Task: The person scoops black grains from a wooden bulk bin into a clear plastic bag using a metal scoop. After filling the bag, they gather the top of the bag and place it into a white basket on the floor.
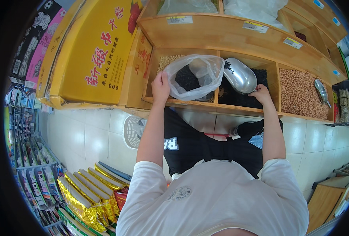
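Observation:
My left hand (160,88) grips the rim of a clear plastic bag (192,96), which is spread wide over the left bin. Black beans (187,78) lie inside the bag. My right hand (260,93) holds a metal scoop (241,75) by its handle end. The scoop's mouth points left and rests at the bag's right rim, with a few black beans near its lip. Beneath the scoop is the middle bin of black beans (236,98). Light-coloured beans (169,62) show behind the bag in the left bin.
Right of the middle bin, a bin of light brown peanuts or beans (300,91) holds another metal scoop (321,90). A yellow cardboard box (94,56) stands at the left. Behind rises a wooden shelf board (215,32) with price tags. A white basket (130,132) is on the floor.

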A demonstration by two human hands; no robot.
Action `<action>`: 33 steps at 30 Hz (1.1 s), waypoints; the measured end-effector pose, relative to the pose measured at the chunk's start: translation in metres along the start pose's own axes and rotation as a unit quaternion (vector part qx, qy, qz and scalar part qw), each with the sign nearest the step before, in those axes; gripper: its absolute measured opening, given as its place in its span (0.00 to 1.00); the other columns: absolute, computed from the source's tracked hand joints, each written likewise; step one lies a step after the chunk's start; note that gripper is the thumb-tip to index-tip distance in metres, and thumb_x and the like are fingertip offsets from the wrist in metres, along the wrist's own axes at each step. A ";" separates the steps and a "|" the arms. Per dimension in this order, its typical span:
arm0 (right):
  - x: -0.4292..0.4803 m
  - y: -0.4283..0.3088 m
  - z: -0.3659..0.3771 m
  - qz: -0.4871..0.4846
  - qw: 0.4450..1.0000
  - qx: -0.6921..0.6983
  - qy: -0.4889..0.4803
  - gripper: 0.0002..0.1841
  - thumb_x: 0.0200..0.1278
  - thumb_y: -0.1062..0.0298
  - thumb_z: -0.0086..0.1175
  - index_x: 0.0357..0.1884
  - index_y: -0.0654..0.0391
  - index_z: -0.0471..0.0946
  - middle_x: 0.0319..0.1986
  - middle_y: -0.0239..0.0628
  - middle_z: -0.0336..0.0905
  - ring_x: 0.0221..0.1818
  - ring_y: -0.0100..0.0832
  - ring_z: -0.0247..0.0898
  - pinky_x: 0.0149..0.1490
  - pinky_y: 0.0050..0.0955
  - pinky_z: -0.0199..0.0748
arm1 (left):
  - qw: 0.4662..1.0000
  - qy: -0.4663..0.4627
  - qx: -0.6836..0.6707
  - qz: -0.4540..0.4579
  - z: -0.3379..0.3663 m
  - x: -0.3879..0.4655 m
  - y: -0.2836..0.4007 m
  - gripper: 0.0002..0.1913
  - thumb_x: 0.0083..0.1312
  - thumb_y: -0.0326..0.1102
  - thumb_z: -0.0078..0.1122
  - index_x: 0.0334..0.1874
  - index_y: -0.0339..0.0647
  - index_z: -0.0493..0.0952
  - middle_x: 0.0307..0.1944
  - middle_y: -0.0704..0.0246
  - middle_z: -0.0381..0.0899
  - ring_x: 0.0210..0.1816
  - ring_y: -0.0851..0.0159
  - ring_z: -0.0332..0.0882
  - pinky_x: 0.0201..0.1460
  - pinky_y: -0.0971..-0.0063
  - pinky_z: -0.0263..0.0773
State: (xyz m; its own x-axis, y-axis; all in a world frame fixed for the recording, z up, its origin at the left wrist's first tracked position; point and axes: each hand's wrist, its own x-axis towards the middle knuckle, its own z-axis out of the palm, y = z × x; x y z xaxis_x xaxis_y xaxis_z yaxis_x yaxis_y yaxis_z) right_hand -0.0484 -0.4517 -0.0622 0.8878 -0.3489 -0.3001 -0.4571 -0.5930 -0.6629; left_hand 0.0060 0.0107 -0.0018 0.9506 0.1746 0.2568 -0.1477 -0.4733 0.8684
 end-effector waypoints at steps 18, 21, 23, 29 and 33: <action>-0.107 -0.117 -0.096 -0.193 0.966 0.167 0.049 0.16 0.52 0.80 0.71 0.38 0.59 0.74 0.31 0.33 0.82 0.35 0.23 0.78 0.42 0.22 0.74 | 1.000 0.001 0.003 0.025 0.000 0.000 -0.004 0.17 0.77 0.43 0.49 0.39 0.34 0.77 0.29 0.50 0.80 0.34 0.44 0.81 0.38 0.59 0.73; -0.154 -0.175 -0.118 -0.229 0.968 0.027 0.098 0.15 0.51 0.77 0.71 0.38 0.58 0.77 0.30 0.35 0.84 0.34 0.30 0.81 0.42 0.28 0.76 | 1.000 0.000 -0.001 0.014 0.000 0.000 -0.003 0.18 0.77 0.43 0.49 0.38 0.34 0.77 0.28 0.50 0.80 0.33 0.47 0.82 0.37 0.60 0.73; -0.179 -0.210 -0.122 -0.256 0.954 -0.095 0.121 0.14 0.50 0.74 0.70 0.39 0.56 0.78 0.30 0.37 0.85 0.35 0.35 0.83 0.43 0.32 0.77 | 1.000 -0.005 -0.014 -0.005 -0.001 -0.001 -0.003 0.18 0.77 0.43 0.48 0.38 0.34 0.77 0.28 0.51 0.80 0.33 0.49 0.83 0.37 0.60 0.73; -0.198 -0.269 -0.089 -0.309 0.878 -0.344 0.122 0.17 0.47 0.70 0.72 0.41 0.53 0.80 0.35 0.37 0.86 0.41 0.43 0.83 0.45 0.39 0.78 | 0.999 -0.015 -0.024 -0.022 -0.002 0.000 -0.008 0.17 0.78 0.43 0.47 0.40 0.34 0.77 0.30 0.52 0.82 0.35 0.48 0.83 0.40 0.59 0.74; -0.192 -0.278 -0.074 -0.267 0.895 -0.344 0.093 0.17 0.48 0.68 0.72 0.40 0.53 0.80 0.36 0.37 0.87 0.43 0.44 0.82 0.46 0.41 0.78 | 0.998 0.004 -0.045 0.034 -0.001 -0.001 -0.010 0.17 0.79 0.42 0.45 0.42 0.34 0.77 0.32 0.53 0.82 0.37 0.47 0.82 0.42 0.60 0.74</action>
State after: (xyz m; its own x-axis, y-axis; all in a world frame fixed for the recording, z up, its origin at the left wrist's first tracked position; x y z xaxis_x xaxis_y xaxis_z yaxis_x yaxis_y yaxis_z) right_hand -0.0951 -0.2739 0.2307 0.9945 0.0414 0.0962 0.0491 -0.9956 -0.0793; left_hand 0.0064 0.0162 -0.0104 0.9353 0.1515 0.3197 -0.2360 -0.4057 0.8830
